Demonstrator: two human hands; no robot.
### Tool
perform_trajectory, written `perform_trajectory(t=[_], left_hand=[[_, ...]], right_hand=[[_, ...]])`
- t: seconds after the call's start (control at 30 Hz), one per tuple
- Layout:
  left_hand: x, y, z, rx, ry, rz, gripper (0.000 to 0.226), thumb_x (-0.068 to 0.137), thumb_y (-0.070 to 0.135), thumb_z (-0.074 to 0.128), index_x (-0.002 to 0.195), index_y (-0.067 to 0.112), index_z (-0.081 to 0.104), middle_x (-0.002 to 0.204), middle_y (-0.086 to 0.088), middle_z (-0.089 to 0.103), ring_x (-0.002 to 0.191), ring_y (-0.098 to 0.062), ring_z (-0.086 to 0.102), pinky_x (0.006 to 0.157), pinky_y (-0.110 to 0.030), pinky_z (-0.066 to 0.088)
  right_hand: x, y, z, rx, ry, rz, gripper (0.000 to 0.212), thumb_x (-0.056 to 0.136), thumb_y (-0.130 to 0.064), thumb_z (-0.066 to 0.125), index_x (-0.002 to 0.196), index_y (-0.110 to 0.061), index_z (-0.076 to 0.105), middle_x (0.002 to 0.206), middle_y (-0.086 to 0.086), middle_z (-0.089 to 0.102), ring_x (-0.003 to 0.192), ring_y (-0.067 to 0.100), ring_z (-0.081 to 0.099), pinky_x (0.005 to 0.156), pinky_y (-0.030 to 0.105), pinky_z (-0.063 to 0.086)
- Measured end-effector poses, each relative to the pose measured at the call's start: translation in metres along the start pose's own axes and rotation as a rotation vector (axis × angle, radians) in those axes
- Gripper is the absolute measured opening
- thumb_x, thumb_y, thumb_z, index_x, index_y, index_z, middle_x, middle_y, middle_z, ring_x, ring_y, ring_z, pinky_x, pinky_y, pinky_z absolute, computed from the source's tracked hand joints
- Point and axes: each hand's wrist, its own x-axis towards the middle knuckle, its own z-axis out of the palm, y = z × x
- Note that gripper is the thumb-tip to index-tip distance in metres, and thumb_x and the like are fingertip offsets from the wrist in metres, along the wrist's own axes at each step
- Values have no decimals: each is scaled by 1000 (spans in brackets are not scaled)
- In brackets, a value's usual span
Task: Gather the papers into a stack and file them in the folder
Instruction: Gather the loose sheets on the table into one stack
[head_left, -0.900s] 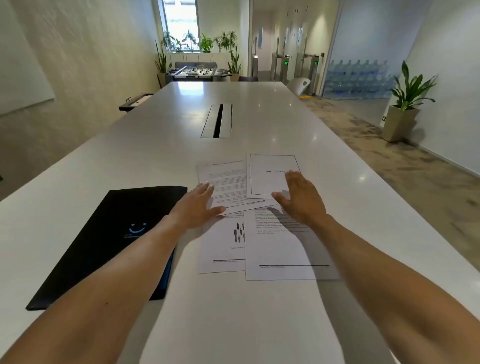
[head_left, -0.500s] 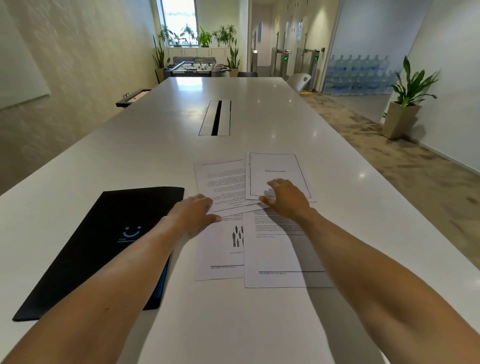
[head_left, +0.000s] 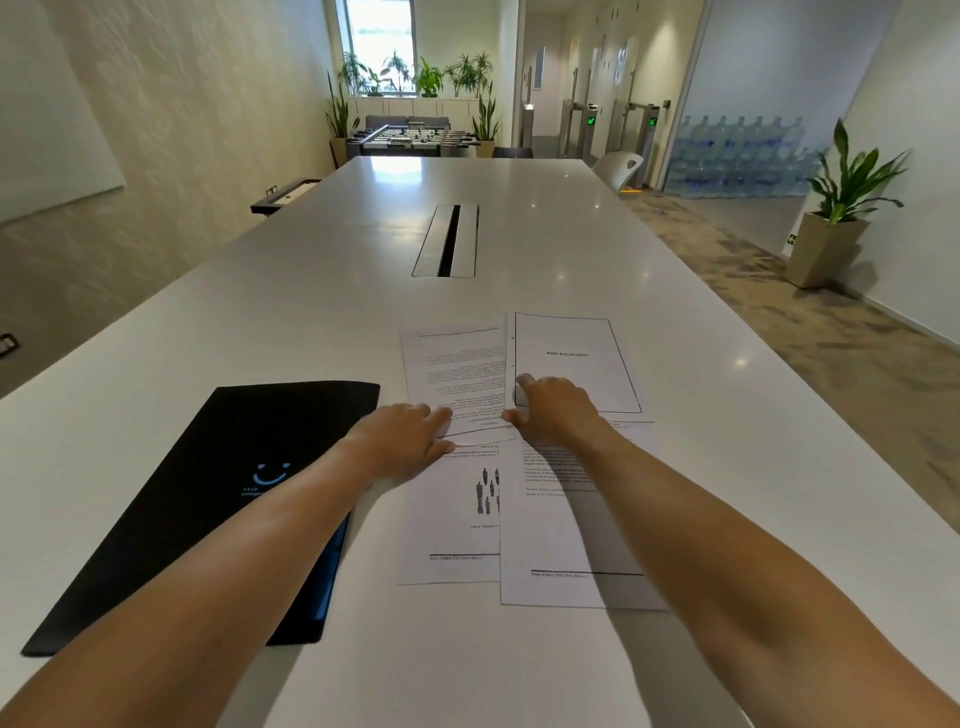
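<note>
Several printed sheets lie loosely overlapped on the white table (head_left: 311, 312). The far pair is a text sheet (head_left: 457, 364) and a bordered sheet headed BIBLIOGRAPHY (head_left: 571, 353). The near pair is a sheet with small figures (head_left: 452, 519) and another text sheet (head_left: 561, 551). A black folder (head_left: 208, 493) with a blue smile logo lies shut to their left. My left hand (head_left: 405, 441) pinches the near-left corner of the far text sheet. My right hand (head_left: 556, 410) has curled fingers on the near-left corner of the bibliography sheet, thumb at its edge.
A cable slot (head_left: 447, 239) is set into the table's middle, beyond the papers. The table's right edge runs close to the sheets. A potted plant (head_left: 841, 208) stands on the carpet at right, and a white chair (head_left: 618, 166) sits at the far end.
Both hands went from flat and spread to curled. The right hand drew back toward the bibliography sheet's near-left corner, and the left hand's fingers closed on the text sheet's corner.
</note>
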Motion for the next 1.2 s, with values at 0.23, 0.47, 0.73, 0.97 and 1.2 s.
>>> perform_trajectory(t=[0.23, 0.47, 0.73, 0.97, 1.2], left_hand=[[-6, -2, 7, -51, 73, 45, 43, 97, 54, 25, 124, 24, 41, 105, 0, 63, 82, -16, 61, 72, -33, 52], [-10, -8, 9, -91, 105, 45, 48, 97, 61, 21, 122, 25, 40, 105, 2, 62, 79, -14, 60, 69, -30, 52], [-17, 1, 13, -238, 200, -95, 30, 98, 36, 35, 122, 21, 47, 113, 1, 64, 84, -14, 61, 72, -29, 52], [-12, 7, 9, -430, 175, -304, 23, 90, 10, 53, 111, 17, 59, 108, 0, 67, 86, -18, 62, 77, -33, 52], [-3, 8, 12, -501, 219, -475, 29, 96, 9, 45, 122, 16, 57, 115, -5, 68, 100, -24, 63, 90, -41, 50]], right_hand=[[-1, -5, -3, -235, -34, -150, 54, 95, -18, 42, 145, -8, 24, 97, 17, 65, 83, 36, 62, 57, 38, 40], [-3, 0, -10, -171, -21, -107, 55, 93, -8, 43, 145, -4, 25, 97, 18, 65, 81, 37, 62, 59, 38, 40], [-3, -11, -36, -29, 260, -21, 17, 90, -4, 55, 107, -3, 56, 93, 14, 69, 75, 31, 66, 62, 37, 54], [-22, -65, -24, -75, 198, -243, 24, 90, 1, 54, 114, -2, 53, 93, 12, 68, 69, 25, 66, 63, 38, 59], [-44, -77, 7, 38, 46, -280, 30, 93, -35, 51, 111, -10, 56, 93, 10, 68, 82, 31, 66, 63, 32, 44]])
